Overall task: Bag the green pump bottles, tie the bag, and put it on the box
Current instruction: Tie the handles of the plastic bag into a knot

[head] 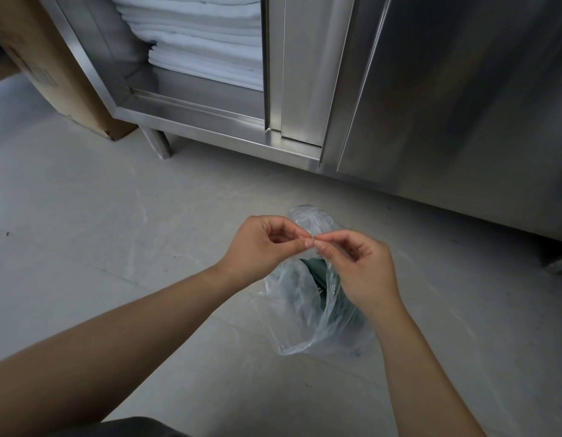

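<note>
At the bottom of the frame my two bare forearms reach up from the lower corners toward the middle. My left hand point(264, 244) and my right hand point(357, 263) meet just below the centre, fingertips almost touching. Each pinches a bit of thin film from the mouth of the clear plastic bag point(308, 310) between thumb and forefinger, with the other fingers curled in loosely.

The bag hangs and slumps under my hands onto the pale grey floor point(115, 231), its bottom resting there at lower centre. Through the crinkled plastic I can see something dark green point(317, 272) with small pale print on it, tucked just under my right wrist. That is a green pump bottle, though how many are inside I cannot tell. A loose fold of the bag sticks up just beyond my fingers.

Farther off, across the upper half of the frame, stands a stainless steel cabinet point(431, 89) on short legs. Its sliding door is open on the left, showing a stack of folded white towels point(204, 42). At the upper left a brown cardboard box point(52, 64) sits on the floor against the cabinet's side.
</note>
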